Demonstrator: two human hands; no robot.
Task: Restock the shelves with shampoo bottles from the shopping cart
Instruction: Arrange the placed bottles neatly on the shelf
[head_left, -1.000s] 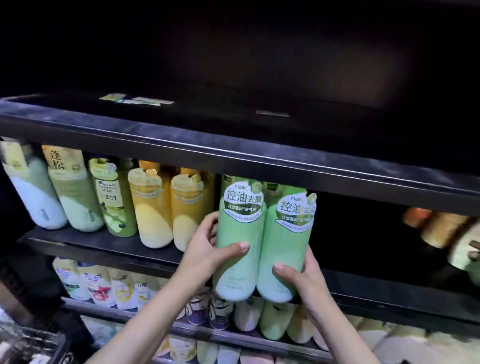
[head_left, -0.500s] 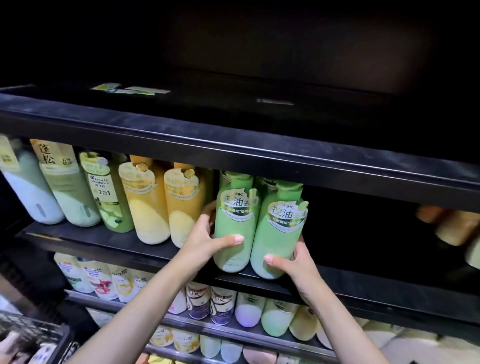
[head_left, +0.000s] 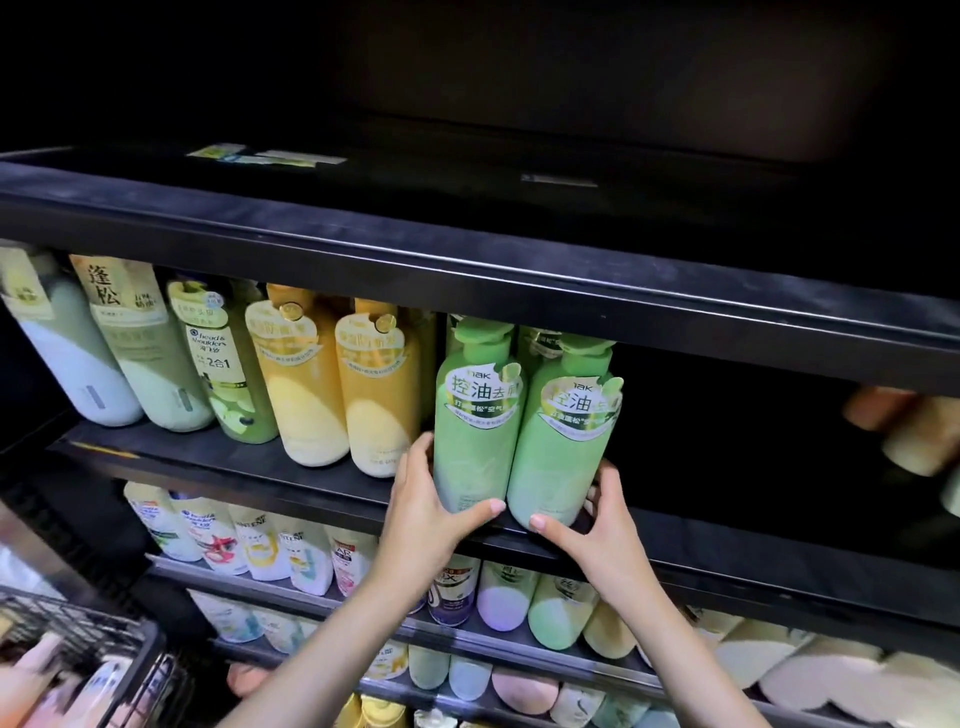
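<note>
Left hand (head_left: 426, 514) grasps one green bottle (head_left: 475, 431), right hand (head_left: 597, 525) grasps its neighbour (head_left: 563, 447), both at the shelf (head_left: 218, 457) edge; releasing early could topple them off.

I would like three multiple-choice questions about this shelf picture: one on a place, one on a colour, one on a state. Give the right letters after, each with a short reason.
1. Where do the two bottles held by the hands stand?
A. in the shopping cart
B. on the front edge of the middle shelf
C. on the top shelf

2. What colour are the two bottles directly left of them?
A. yellow-orange
B. blue
C. black

3. What is the left hand doing?
A. hanging free
B. pointing upward
C. gripping a bottle

Answers:
1 B: the left green bottle and the right green bottle stand on the middle shelf at its front edge.
2 A: the two orange bottles beside them are yellow-orange.
3 C: the left hand curls round the left green bottle's base, as the right hand does on the other.
</note>
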